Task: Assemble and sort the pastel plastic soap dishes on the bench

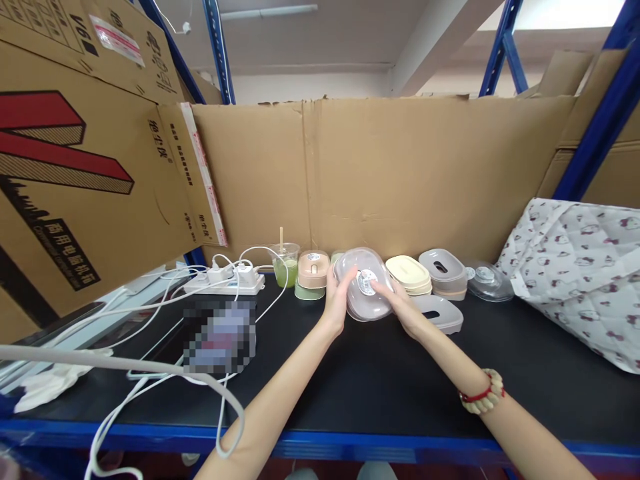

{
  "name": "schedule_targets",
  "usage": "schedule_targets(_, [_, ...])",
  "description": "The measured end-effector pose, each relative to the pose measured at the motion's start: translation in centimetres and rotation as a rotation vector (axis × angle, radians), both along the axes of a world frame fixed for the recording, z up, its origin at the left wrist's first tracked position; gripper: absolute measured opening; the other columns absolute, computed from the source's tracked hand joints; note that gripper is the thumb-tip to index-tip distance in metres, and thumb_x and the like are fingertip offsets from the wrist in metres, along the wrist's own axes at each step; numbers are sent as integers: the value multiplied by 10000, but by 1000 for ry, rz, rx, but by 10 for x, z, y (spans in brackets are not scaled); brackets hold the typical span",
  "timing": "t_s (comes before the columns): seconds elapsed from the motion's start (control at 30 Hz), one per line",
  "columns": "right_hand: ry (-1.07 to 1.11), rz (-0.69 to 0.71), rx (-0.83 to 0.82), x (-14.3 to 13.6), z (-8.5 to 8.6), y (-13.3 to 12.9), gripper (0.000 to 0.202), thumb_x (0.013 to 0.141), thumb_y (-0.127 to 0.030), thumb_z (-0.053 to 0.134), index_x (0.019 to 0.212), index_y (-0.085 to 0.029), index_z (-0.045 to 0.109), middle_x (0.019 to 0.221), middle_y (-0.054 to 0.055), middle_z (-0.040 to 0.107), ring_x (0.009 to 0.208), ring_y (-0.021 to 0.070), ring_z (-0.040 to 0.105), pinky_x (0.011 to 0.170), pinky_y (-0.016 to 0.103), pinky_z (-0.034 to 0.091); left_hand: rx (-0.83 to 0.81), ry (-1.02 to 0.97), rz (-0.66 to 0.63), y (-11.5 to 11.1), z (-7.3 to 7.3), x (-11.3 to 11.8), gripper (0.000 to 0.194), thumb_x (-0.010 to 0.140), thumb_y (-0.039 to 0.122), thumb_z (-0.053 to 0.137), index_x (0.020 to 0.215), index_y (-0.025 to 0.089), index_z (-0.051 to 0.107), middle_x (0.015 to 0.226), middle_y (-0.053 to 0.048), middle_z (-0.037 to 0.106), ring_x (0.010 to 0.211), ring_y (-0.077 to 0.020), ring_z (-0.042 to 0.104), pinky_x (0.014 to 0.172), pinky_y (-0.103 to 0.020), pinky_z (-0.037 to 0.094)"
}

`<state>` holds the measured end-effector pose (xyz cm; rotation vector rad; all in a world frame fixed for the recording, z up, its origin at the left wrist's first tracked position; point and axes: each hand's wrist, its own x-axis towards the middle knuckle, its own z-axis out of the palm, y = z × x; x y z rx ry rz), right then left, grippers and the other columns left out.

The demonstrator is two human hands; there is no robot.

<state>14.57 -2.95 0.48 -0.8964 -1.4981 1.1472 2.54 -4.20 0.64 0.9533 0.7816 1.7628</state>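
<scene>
A clear plastic container lid [370,303] with a round white label is held up above the black tabletop, near its back. My left hand [337,297] grips its left edge, thumb across the front. On the right side my right hand [403,307] holds the same lid, fingers partly hidden behind it. Just left of the lid, a pinkish-brown container [314,270] rests on a green one [309,292]. To the right are a stack of cream lids [407,272], a grey slotted piece [443,265] over another container, and a second grey slotted piece [445,319] in front.
A cup of green drink [287,265] stands behind white cables and a power strip [230,285] at left. A pixelated object [220,340] lies nearby. More clear lids [487,283] and a patterned quilted bag [583,273] are at right. Cardboard [425,167] walls the back.
</scene>
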Motion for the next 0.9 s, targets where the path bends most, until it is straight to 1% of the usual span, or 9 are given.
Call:
schedule_targets(0.1, [51,38,-38,-2,3,-5,682,560,-599,708,1066,-160,584,1097,106,638,1089,311,556,945,419,459,27,14,25,2,0,-2,399,616,372,646,945,182,526,975,-39,612,996,-229,568,873,-330,453])
schedule_targets(0.2, [61,36,22,-2,3,-6,622,571,-522,737,1064,-183,569,1087,86,643,1080,286,564,931,404,471,5,46,22,5,-1,-6,404,605,392,657,933,187,540,980,-48,614,1008,-244,561,875,-347,446])
schedule_targets(0.33, [-20,45,105,0,1,-3,570,584,-448,748,1060,-207,549,1038,67,655,1000,263,605,845,398,520,20,106,28,5,2,-9,424,628,479,665,918,187,564,952,-56,618,986,-244,568,860,-349,450])
schedule_targets(0.4, [-50,25,161,1,0,-2,548,591,-436,743,1050,-210,546,1035,66,654,983,258,611,820,393,529,71,144,86,3,4,-8,408,636,500,656,874,182,561,882,-46,612,921,-226,582,823,-334,461])
schedule_targets(0.5, [-55,-12,273,1,-3,0,557,605,-437,731,1077,-211,541,1105,71,630,1042,252,585,868,382,508,216,201,178,-2,5,-6,373,635,455,667,856,186,532,832,-27,585,836,-193,581,778,-301,465])
schedule_targets(0.63, [-33,-7,364,1,-7,2,614,605,-465,724,1122,-198,525,1127,80,620,1062,251,573,900,380,488,359,260,219,-7,4,-5,358,643,370,673,905,197,500,849,-20,570,800,-172,571,741,-269,461])
schedule_targets(0.77, [-79,-33,409,3,-9,4,617,641,-472,706,1158,-197,512,1167,88,595,1109,256,543,937,390,461,338,260,218,-8,4,-3,340,674,387,646,911,201,489,840,-19,572,781,-169,572,726,-266,459])
schedule_targets(0.83, [-141,-63,423,4,-10,4,665,681,-470,675,1250,-211,449,1262,94,530,1168,257,498,964,407,440,287,259,240,-8,4,-2,332,692,411,631,899,198,486,854,-25,571,807,-178,573,750,-278,456])
schedule_targets(0.9, [-253,-115,459,6,-11,3,777,681,-460,671,1349,-235,344,1354,100,439,1207,271,459,969,445,431,214,262,274,-7,3,0,326,714,434,611,892,197,476,879,-37,573,849,-193,573,781,-295,451])
